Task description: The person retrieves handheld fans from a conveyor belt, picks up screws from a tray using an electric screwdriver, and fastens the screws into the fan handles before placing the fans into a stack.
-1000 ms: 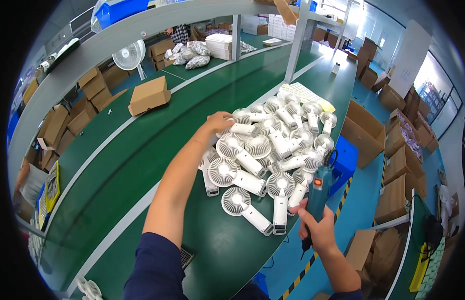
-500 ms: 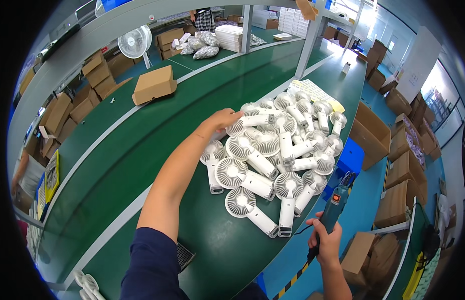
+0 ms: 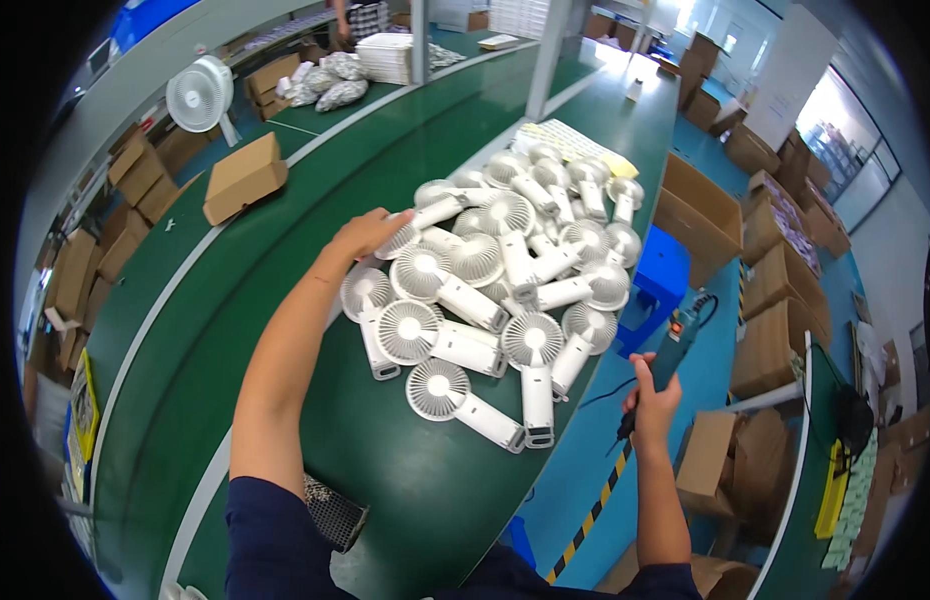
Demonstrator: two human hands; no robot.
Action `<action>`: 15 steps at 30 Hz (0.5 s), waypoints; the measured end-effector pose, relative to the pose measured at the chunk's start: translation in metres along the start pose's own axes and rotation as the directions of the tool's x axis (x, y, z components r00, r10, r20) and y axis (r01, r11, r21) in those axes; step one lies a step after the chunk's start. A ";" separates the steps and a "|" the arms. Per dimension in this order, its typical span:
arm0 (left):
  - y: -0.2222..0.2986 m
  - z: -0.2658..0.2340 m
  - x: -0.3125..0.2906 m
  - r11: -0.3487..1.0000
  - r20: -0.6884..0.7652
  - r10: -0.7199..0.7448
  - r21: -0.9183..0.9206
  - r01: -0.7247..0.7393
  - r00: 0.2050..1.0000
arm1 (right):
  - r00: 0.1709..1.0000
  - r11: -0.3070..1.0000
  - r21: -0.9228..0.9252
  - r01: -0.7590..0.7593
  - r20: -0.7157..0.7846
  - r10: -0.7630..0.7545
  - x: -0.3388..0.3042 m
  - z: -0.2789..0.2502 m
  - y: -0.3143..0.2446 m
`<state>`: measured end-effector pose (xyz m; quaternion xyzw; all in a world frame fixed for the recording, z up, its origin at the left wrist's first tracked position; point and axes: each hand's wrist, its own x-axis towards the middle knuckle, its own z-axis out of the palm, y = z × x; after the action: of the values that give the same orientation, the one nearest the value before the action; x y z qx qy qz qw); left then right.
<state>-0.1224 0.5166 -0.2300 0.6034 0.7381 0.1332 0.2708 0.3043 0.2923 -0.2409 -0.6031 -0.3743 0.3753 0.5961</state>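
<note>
A heap of white handheld fans (image 3: 533, 340) lies on the green bench in front of me, heads and handles crossing. My left hand (image 3: 368, 232) reaches to the heap's left side. Its fingers are closed on the rim of one handheld fan (image 3: 397, 238), partly hidden by the hand. Off the bench's right edge, my right hand (image 3: 653, 402) is wrapped around a teal and black electric screwdriver (image 3: 675, 345). A cable loops from its upper end, and its dark tip points down.
A yellow-edged sheet (image 3: 575, 145) lies behind the heap. An open brown box (image 3: 245, 178) stands on the bench at the left. Near my left sleeve is a dark mesh box (image 3: 335, 515). A blue stool (image 3: 657, 280) and cardboard boxes (image 3: 700, 215) are at the right.
The whole view has swung, so the bench and heap sit further left. My left hand stays at the same fan. The screwdriver is now further right of the heap, still in my right hand.
</note>
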 end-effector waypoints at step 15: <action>-0.025 0.008 0.001 0.986 0.030 0.128 0.103 -0.131 0.991 | 0.992 0.996 -0.025 -0.088 0.093 0.090 -0.026 0.007 0.025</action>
<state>-0.1384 0.5105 -0.2503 0.6649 0.7001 0.1047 0.2383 0.2866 0.2713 -0.2662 -0.6072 -0.3784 0.4255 0.5541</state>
